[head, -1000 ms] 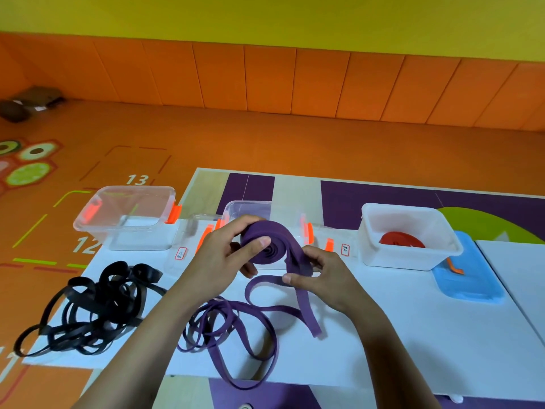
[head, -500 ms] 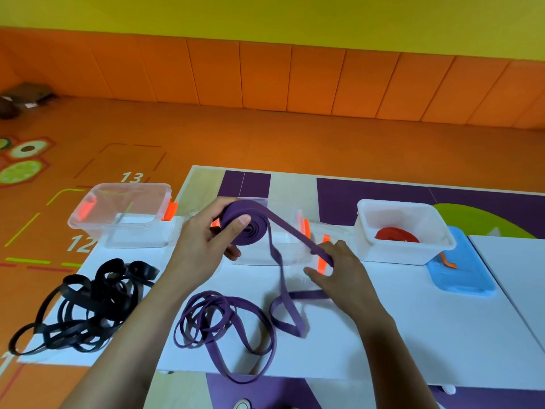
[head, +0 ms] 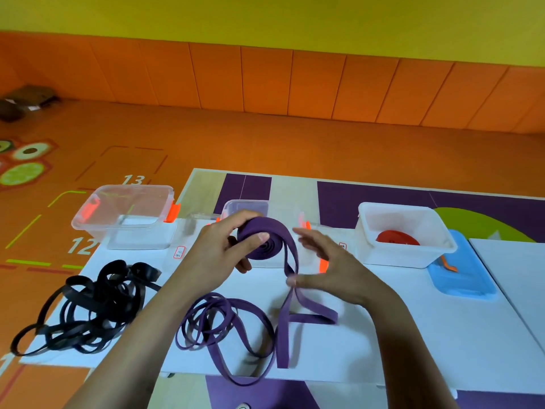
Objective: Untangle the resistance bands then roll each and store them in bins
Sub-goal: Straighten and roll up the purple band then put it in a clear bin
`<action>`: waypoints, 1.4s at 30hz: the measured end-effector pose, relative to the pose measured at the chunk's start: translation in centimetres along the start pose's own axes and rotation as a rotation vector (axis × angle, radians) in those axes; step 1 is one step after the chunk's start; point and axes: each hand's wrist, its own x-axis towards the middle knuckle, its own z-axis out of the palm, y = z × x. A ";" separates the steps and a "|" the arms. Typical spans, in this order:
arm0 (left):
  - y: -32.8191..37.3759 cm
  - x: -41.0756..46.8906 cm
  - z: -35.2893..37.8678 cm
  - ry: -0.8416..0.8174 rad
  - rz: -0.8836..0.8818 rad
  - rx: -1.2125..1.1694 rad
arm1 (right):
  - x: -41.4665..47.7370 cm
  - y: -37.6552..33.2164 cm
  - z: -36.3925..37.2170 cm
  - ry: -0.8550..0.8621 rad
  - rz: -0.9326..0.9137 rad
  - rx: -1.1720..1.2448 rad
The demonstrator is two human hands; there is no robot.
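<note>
Head view: three bins (head: 88, 224), bands (head: 88, 305) in three colours; left hand (head: 218, 255) grips the purple band (head: 265, 234), right hand (head: 333, 270) spread open.

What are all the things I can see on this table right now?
purple band: one, it seems, purple, part rolled in the left hand, rest looped on the table
black bands: count unclear, black, tangled at table's left
left clear bin: one, see-through, far left
middle clear bin: one, see-through, behind the hands
white bin: one, white, far right
red band: one, red, rolled, inside white bin
blue lid: one, blue, right of white bin
table: one, white
left hand: grips the roll
right hand: touches the hanging strand
</note>
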 end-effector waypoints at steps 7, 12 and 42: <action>1.0 0.0 0.3 -0.021 -0.004 -0.044 | 1.3 -2.9 2.2 0.193 -0.253 0.245; 1.2 -0.4 -0.1 -0.055 -0.078 -0.169 | 1.3 -2.7 2.2 0.207 -0.279 0.371; 0.7 0.7 -1.5 -0.195 -0.103 0.171 | 2.3 -1.9 1.9 0.081 -0.180 0.178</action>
